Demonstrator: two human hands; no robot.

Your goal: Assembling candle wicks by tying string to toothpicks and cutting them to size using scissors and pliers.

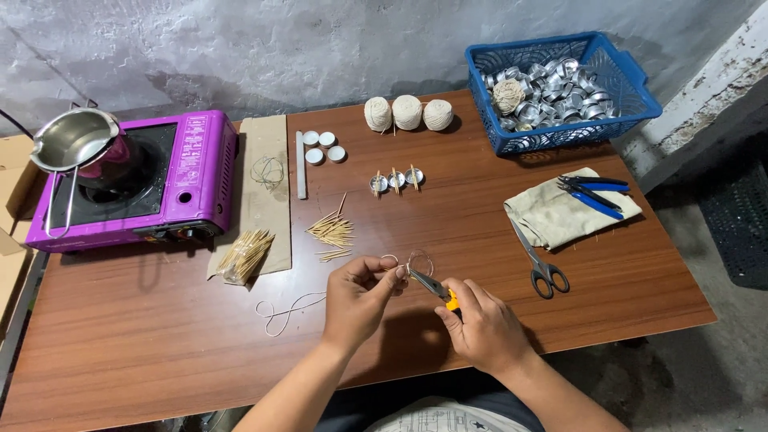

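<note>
Brown wooden table (160,344) by grey wall | lower centre: left hand (358,298) pinches thin looped wick string (419,261) | right hand (480,324) clenches yellow-handled pliers (432,286), long axis slanting up-left, tips touching string just beside left fingertips (398,272)

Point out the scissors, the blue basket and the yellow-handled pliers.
scissors (538,262): head view, on the blades near the pivot.
blue basket (560,138): head view, on its front wall.
yellow-handled pliers (432,286): head view, on the metal jaws.
</note>
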